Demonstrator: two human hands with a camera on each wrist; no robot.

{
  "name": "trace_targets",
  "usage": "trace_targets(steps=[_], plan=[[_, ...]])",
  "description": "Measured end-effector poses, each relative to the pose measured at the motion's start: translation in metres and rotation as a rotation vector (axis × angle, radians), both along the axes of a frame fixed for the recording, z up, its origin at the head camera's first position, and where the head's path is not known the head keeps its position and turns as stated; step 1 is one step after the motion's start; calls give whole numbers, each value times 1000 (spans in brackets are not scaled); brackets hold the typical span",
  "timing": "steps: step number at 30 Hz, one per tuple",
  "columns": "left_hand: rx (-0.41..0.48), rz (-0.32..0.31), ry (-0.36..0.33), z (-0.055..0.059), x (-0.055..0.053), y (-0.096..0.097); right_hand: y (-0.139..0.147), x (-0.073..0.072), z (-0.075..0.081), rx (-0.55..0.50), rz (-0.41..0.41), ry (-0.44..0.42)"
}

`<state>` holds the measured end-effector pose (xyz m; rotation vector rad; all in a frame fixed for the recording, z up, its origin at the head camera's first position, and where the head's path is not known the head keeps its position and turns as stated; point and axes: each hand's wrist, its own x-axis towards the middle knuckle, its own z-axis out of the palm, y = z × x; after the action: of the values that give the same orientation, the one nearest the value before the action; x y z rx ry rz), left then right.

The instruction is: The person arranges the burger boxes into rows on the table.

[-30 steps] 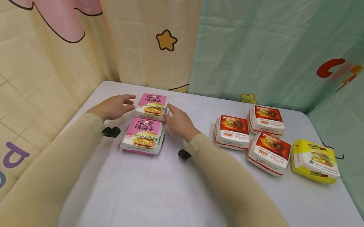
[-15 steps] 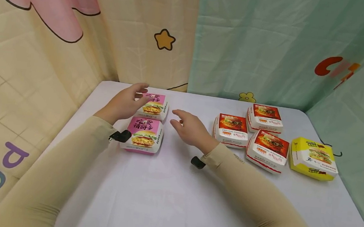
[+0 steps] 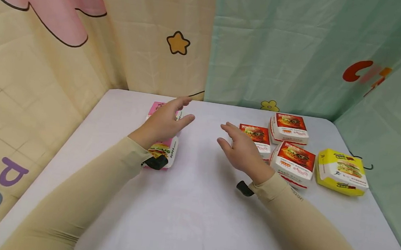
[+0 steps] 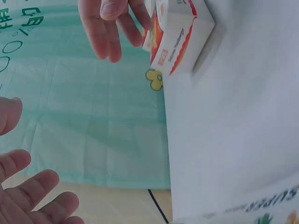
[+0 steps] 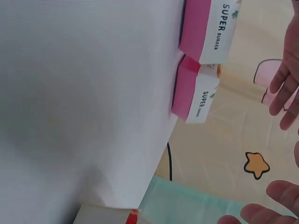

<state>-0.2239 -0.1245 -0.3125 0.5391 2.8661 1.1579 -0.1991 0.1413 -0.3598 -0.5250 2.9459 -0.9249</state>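
My left hand (image 3: 164, 122) hovers with extended fingers over two pink-and-white burger boxes, partly hiding them in the head view. The far pink box (image 3: 156, 106) and the near pink box (image 3: 171, 153) stand one behind the other; their sides read SUPER in the right wrist view. My right hand (image 3: 242, 150), fingers loosely spread and holding nothing, is in front of the left-hand red-and-white burger box (image 3: 258, 134). Two more of that kind stand beside it, a far red box (image 3: 289, 128) and a near red box (image 3: 293, 161).
A yellow burger box (image 3: 343, 172) stands at the table's right side. The white table (image 3: 183, 217) meets a printed curtain (image 3: 274, 51) along its back edge, with curtains at both sides too. A black camera (image 3: 245, 188) sits at my right wrist, another (image 3: 157, 162) at my left.
My right hand has left the far pink box and moved right to the red boxes. My left hand has risen and shifted right over the pink boxes, which stay in place.
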Motion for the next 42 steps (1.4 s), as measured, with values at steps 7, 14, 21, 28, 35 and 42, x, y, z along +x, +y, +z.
trace_targets(steps=[7,14,21,28,35,42], plan=[[13,-45,-10,-7,4,30,26,5,-7,27,-51,29],[-48,-74,-40,-16,5,54,45,7,-9,39,-125,0],[-65,-104,-72,-27,8,76,62,8,-13,47,-177,-3],[-71,-129,-103,-38,6,98,72,9,-19,52,-206,0],[-42,-130,-177,-51,3,117,81,7,-24,76,-255,-1],[-32,-110,-223,-64,-2,130,88,7,-24,67,-287,-38]])
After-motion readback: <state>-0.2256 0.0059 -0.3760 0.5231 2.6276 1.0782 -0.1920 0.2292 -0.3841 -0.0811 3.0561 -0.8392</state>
